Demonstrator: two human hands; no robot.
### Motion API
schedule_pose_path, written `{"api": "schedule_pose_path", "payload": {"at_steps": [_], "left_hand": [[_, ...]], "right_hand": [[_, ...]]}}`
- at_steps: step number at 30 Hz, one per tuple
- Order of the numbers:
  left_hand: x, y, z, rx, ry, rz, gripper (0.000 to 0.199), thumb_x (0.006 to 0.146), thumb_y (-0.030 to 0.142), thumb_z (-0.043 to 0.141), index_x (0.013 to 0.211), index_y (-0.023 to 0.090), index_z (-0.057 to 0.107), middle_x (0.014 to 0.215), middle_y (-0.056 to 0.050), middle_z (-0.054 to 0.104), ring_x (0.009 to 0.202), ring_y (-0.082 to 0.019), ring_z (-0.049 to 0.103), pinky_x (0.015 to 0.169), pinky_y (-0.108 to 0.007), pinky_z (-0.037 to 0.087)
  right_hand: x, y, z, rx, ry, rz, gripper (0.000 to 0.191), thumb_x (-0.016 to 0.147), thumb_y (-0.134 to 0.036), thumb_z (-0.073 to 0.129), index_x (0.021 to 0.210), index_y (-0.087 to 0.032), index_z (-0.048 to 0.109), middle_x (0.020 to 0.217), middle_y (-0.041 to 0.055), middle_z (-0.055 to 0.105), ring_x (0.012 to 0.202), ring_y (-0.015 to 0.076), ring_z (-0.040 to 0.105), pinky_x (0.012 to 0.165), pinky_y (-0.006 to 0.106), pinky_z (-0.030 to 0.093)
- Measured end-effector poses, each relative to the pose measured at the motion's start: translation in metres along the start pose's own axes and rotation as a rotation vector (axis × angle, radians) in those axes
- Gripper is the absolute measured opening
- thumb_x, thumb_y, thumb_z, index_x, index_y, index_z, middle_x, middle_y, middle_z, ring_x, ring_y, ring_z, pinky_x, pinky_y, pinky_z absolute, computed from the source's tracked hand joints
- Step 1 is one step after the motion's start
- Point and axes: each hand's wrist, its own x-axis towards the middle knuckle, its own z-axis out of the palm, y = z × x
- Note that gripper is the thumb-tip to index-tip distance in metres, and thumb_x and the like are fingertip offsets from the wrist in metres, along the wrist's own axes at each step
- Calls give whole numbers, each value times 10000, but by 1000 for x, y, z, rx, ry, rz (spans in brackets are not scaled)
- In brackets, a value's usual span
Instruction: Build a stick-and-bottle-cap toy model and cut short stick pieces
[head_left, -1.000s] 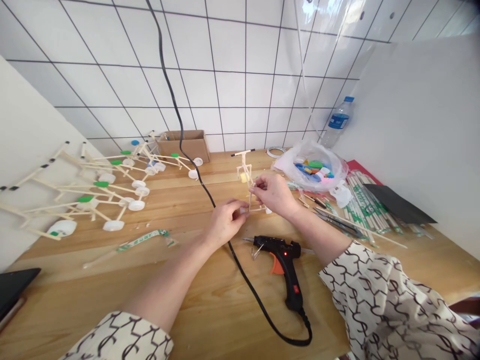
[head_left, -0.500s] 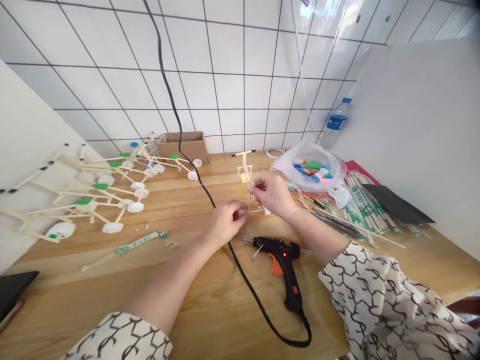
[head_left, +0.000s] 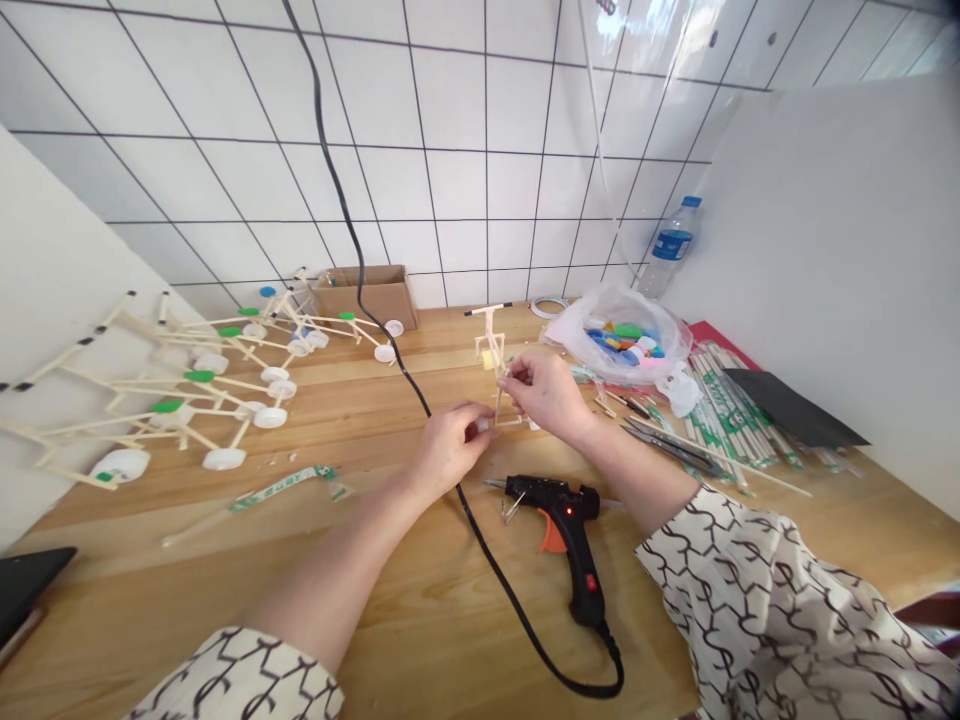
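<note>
Head view: pinched the upright of a small craft-stick frame (head_left: 491, 345), held above the table, in the nearly closed fingertips of the right hand (head_left: 547, 393). Had the left hand (head_left: 450, 450) curled almost shut at the frame's foot, apparently gripping it, though fingers hid the contact. Had a black hot glue gun (head_left: 555, 530) lying just below both hands on the wooden table (head_left: 420, 600).

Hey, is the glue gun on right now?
It looks on: a small red light glows on the body of the black hot glue gun.
</note>
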Motion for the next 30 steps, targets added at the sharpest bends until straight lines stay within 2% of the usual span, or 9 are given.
{"api": "schedule_pose_path", "payload": {"at_steps": [13, 30], "left_hand": [[-2, 0, 0, -12, -13, -61, 243, 711, 148, 635, 953, 146, 614, 661, 13, 590, 544, -110, 530, 556, -228, 422], [-3, -5, 1, -30, 8, 1, 203, 709, 184, 654, 912, 173, 635, 695, 0, 619, 562, -114, 545, 554, -233, 436]], "right_hand": [[-2, -4, -3, 18, -23, 25, 92, 716, -172, 597, 635, -150, 559, 453, -43, 539, 449, 100, 527, 505, 213, 395], [1, 0, -3, 28, -39, 15, 105, 717, -184, 602, 626, -152, 561, 450, -49, 535, 433, 88, 515, 488, 204, 397]]}}
